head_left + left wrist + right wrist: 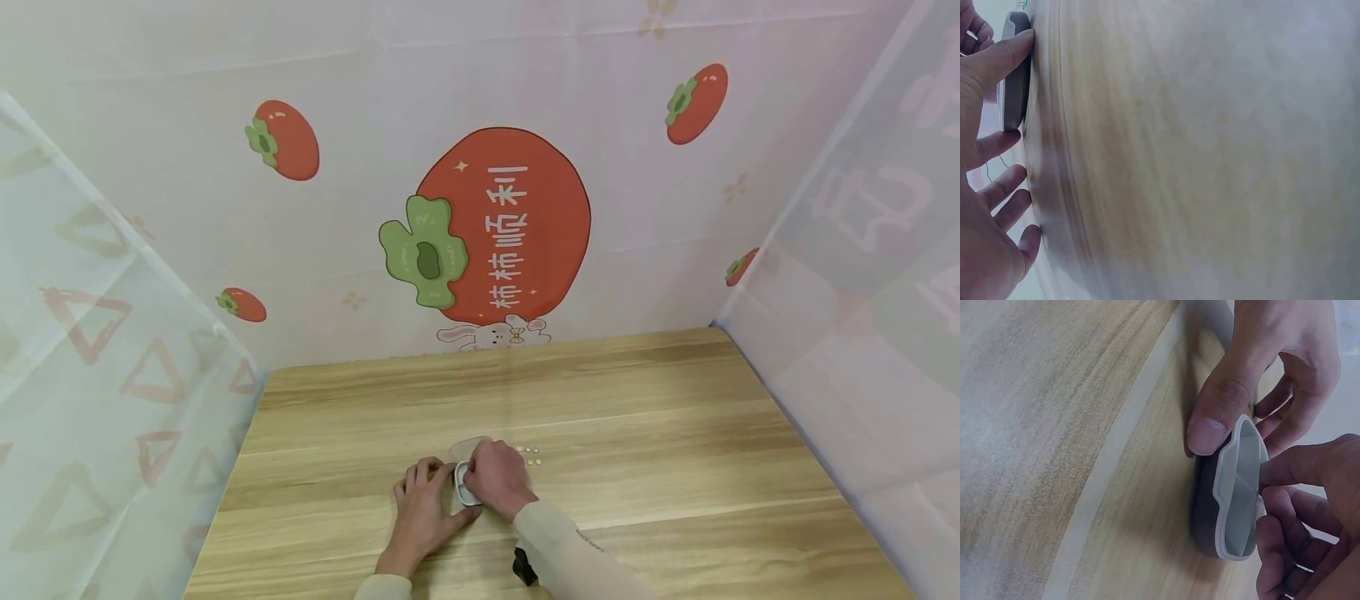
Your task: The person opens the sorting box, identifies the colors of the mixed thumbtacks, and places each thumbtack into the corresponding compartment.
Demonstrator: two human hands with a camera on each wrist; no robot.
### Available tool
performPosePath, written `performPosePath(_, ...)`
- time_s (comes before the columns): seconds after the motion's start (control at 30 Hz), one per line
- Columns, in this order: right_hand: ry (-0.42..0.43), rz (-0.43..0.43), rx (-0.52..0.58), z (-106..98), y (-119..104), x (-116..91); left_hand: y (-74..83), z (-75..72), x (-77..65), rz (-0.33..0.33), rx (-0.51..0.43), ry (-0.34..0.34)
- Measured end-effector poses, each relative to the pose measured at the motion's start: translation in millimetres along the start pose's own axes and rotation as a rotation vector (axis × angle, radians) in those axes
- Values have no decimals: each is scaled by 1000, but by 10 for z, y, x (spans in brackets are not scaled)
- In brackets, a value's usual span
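A small case (pixel 1209 515), dark outside with a pale two-part interior, lies on the wooden table. In the head view its clear lid (pixel 465 448) is raised on the far side. My left hand (pixel 423 512) holds the case between thumb and index finger, one at each end; its other fingers spread onto the table. Over the case's right side is my right hand (pixel 498 479), fingers curled. In the right wrist view the right thumb and index fingertips (pixel 1277 499) come together at the rim; anything between them is hidden.
Several tiny round pieces (pixel 530 462), pale and yellow, lie on the table (pixel 637 433) just right of the right hand. A small black object (pixel 523 568) shows beside the right sleeve. Printed cloth walls (pixel 337 250) enclose the back and sides.
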State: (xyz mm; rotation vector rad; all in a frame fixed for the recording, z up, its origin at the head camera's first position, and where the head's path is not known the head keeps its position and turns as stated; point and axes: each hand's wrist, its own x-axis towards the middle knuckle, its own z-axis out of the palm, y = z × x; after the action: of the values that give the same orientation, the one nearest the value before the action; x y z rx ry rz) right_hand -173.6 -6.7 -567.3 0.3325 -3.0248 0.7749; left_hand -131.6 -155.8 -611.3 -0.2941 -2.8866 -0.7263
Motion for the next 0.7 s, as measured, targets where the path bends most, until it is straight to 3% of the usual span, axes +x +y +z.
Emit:
performPosePath(0.33,55,-102,50,-168,21,-126,12,-5,-6,-7,2,-14)
performPosePath(0.7,69,-72,88,-432,330,-260,21,-20,-12,-22,7,-16)
